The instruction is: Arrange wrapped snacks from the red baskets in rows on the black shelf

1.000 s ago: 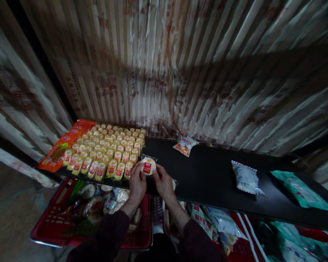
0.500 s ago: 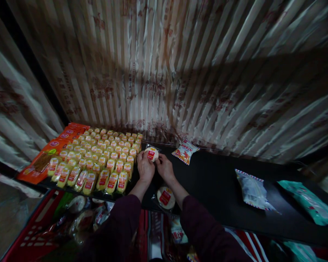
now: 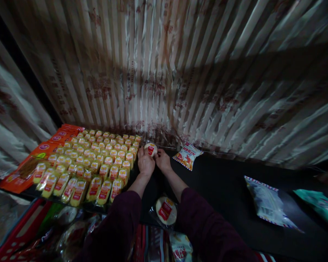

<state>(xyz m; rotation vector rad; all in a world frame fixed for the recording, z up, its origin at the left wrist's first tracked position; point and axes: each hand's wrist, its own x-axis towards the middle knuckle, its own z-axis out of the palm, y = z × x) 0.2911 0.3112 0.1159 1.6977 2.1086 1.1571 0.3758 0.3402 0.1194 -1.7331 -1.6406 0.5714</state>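
Observation:
A round, pale packaged cake (image 3: 150, 149) in clear wrap with a red label stands tilted near the back of the black shelf (image 3: 207, 196). My left hand (image 3: 146, 163) is closed on its left and lower edge. On its right edge, my right hand (image 3: 162, 160) pinches the wrap. Another round packaged cake (image 3: 166, 211) lies at the shelf's front edge, under my right forearm. Left of my hands stand rows of small yellow packaged cakes (image 3: 104, 160), close beside my left hand.
Orange bags (image 3: 43, 147) lie at the far left. A white and red snack bag (image 3: 188, 155), a silvery bag (image 3: 268, 202) and a teal bag (image 3: 319, 205) lie to the right. Pleated curtain (image 3: 153, 65) hangs behind. A red basket (image 3: 19, 229) of packages sits below.
Both hands have moved the round cake slightly farther back towards the curtain. The view has shifted closer to the shelf; the other goods keep their places.

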